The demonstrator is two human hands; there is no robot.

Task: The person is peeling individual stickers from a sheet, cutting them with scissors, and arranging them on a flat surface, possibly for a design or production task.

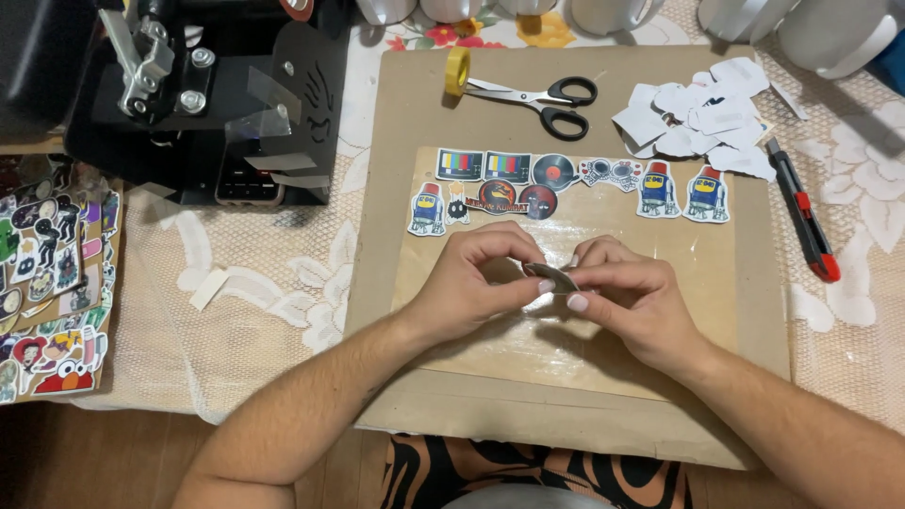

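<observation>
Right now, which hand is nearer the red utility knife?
Right. The right hand sits at board centre, with the red utility knife off to its right and farther up the table. The left hand is farther left, beyond the right hand.

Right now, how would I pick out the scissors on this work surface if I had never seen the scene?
Start at the big brown cardboard sheet covering the middle of the table and look along its far edge. The scissors lie there, black handles to the right, silver blades pointing left at a yellow tape roll. Unlike the red-and-black utility knife at the sheet's right edge, they have two finger loops.
</observation>
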